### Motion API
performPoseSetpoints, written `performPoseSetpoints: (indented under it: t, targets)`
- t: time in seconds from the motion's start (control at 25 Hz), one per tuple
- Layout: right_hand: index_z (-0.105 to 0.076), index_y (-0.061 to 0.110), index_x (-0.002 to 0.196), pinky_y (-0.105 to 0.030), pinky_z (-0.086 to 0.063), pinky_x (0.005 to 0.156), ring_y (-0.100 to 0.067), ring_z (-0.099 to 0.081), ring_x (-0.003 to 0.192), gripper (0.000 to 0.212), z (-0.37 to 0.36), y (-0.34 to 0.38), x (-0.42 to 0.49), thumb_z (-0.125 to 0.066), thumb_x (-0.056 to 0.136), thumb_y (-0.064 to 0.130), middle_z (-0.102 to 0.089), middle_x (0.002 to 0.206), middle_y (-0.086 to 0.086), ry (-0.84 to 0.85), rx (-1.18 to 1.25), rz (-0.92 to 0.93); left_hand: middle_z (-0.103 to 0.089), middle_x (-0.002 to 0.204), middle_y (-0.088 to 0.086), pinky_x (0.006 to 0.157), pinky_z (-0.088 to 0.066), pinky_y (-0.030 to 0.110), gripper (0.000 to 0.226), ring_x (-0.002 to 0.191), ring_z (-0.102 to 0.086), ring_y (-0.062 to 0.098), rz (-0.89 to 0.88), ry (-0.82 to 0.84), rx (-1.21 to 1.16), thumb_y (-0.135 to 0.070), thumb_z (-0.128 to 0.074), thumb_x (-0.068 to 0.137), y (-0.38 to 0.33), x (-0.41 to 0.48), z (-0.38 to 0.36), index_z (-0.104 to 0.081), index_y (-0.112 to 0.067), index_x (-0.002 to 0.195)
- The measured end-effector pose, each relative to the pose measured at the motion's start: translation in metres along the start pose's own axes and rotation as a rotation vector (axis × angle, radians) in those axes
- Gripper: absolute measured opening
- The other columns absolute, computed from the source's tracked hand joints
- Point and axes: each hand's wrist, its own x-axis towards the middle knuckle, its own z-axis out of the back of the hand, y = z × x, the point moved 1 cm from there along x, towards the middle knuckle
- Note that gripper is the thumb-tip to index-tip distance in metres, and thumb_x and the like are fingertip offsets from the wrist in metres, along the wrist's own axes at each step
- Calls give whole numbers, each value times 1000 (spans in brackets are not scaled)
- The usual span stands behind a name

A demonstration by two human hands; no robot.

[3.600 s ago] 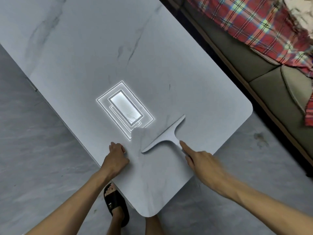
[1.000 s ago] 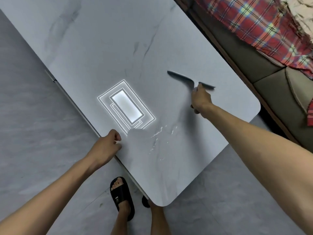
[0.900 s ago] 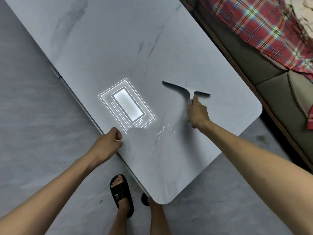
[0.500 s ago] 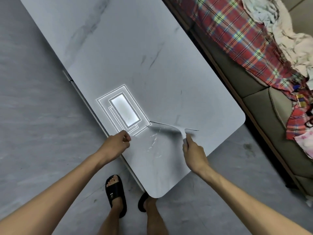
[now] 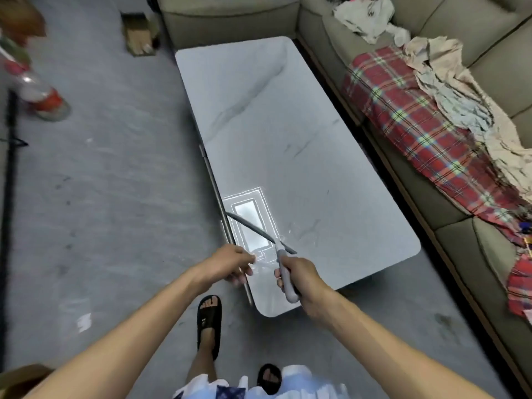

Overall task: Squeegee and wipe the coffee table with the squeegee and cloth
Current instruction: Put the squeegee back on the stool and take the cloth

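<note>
A: The right hand (image 5: 302,279) is closing its grip around the handle of the squeegee (image 5: 269,247), and the blade is slanting across the near end of the marble-topped bench (image 5: 288,125), over the bright reflection of a ceiling light (image 5: 249,223).

B: Is the blade touching the top?

A: It is looking raised or barely touching; the view is not settling that. The left hand (image 5: 231,264) is hovering at the bench's near left edge, fingers curled in a narrow grip, seemingly empty, just beside the squeegee handle.

B: How far along is the job?

A: Streaks and beads of water (image 5: 290,237) are glinting near the blade on the near end, so that patch is likely still needing a pass. The far stretch is showing no shine of water, though whether it is finished cannot be told from here.

B: And the cloth?

A: No cloth is showing on the bench or in either hand. Fabrics are lying on the sofa (image 5: 475,67) to the right, a plaid blanket (image 5: 426,133) among them, but which, if any, is the wiping cloth is unclear. By this reading, the wiping step is still waiting.
</note>
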Motion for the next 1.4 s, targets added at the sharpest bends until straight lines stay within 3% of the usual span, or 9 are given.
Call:
performPoseSetpoints:
  t: [0.2, 0.36, 0.4, 0.52, 0.68, 0.8, 0.96, 1.2, 1.4]
  targets:
    - [-64, 1, 102, -28, -48, 75, -25, -61, 81, 27, -55, -4, -88, -41, 100, 15, -67, 92, -13, 341, 71, -180, -68, 78, 8, 55, -56, 27, 27, 65, -68, 23, -41, -95, -294, -38, -62, 89, 24, -126, -16, -62, -11, 91]
    - [-60, 0, 111, -41, -49, 88, -29, -60, 89, 23, -120, -30, -137, -40, 99, 5, -61, 99, -18, 550, 57, -247, -74, 83, 8, 61, -59, 29, 24, 70, -72, 21, -35, -257, -412, -26, -70, 84, 77, -214, -12, -58, -14, 101]
    - [-60, -1, 103, -38, -48, 88, -27, -61, 83, 21, -140, -41, -148, -41, 99, 5, -63, 91, -16, 589, 12, -249, -75, 80, 5, 60, -59, 28, 27, 68, -72, 17, -32, -322, -433, -22, -73, 81, 93, -236, -10, -57, -15, 102]
    - [-59, 2, 83, -23, -39, 62, -17, -54, 60, 23, -205, -85, -181, -41, 98, 3, -62, 66, -8, 712, -193, -255, -73, 77, 8, 50, -51, 22, 38, 60, -68, 14, 43, -532, -453, -15, -79, 74, 156, -305, -4, -53, -16, 101]
    - [-56, 11, 77, -21, -27, 52, -10, -38, 57, 20, -289, -165, -228, -50, 94, 7, -53, 63, 0, 832, -559, -182, -67, 72, 17, 48, -50, 25, 27, 45, -61, 14, 99, -715, -531, 0, -74, 78, 260, -397, -3, -54, -2, 95]
    - [-52, 10, 76, -19, -32, 45, -12, -41, 54, 19, -351, -241, -272, -51, 95, 7, -45, 63, -3, 813, -609, -195, -69, 74, 19, 61, -51, 30, 18, 53, -63, 19, 174, -796, -575, -1, -73, 80, 356, -477, -22, -58, -2, 90]
    - [-56, 7, 80, -23, -40, 52, -15, -48, 58, 16, -412, -347, -322, -51, 95, 5, -51, 68, -9, 775, -667, -189, -73, 79, 18, 70, -48, 32, 16, 68, -64, 24, 257, -843, -586, -6, -74, 80, 472, -551, -52, -62, -5, 90]
    - [-55, 5, 83, -19, -48, 53, -15, -52, 60, 16, -488, -513, -373, -51, 98, 9, -55, 72, -10, 795, -887, -245, -64, 80, -1, 51, -39, 22, 19, 58, -54, 8, 454, -940, -550, -21, -80, 75, 650, -612, -101, -64, -18, 85]
    - [-54, 3, 75, -16, -50, 48, -15, -54, 59, 22, -552, -656, -336, -52, 97, 6, -55, 71, -13, 788, -1007, -289, -72, 89, 0, 66, -47, 33, 19, 80, -64, 19, 637, -1009, -517, -21, -81, 68, 808, -586, -126, -67, -21, 82]
